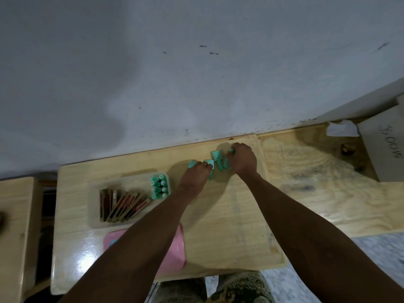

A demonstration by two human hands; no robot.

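Several small green boxes (217, 156) lie in a loose group at the far edge of the wooden table (218, 215), close to the wall. My left hand (195, 174) reaches into the left of the group, its fingers curled round one green box (209, 163), with another box (192, 164) just left of its fingertips. My right hand (242, 159) covers the right side of the group and grips a green box (231, 152) at its fingertips. A further green box (227, 165) lies under its thumb side.
A clear plastic tray (96, 206) left of my arms holds red-and-tan packets (122, 204) and upright green bottles (159, 186). A pink tray (172, 254) lies under my left forearm. A cardboard box (384, 145) stands at the far right on a plywood bench.
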